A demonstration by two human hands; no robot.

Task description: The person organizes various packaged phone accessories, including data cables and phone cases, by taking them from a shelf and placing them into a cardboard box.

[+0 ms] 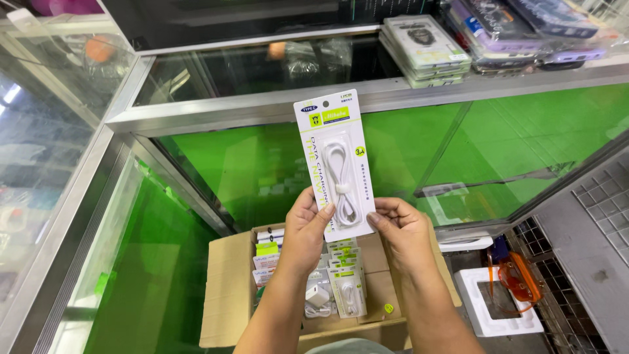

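I hold up a flat white blister pack (335, 157) with a coiled white cable behind clear plastic and a yellow-green header. My left hand (305, 229) grips its lower left edge, thumb on the front. My right hand (401, 231) pinches its lower right corner. Below my hands an open cardboard box (226, 295) holds several similar white and green packs (346, 282) and a small white charger (317, 296).
A glass display counter with a metal frame (262, 108) and green interior stands in front. Stacked packaged goods (426, 49) lie on its top at the right. A white plastic tray (488, 308) and an orange-rimmed object (521, 278) sit on the floor at lower right.
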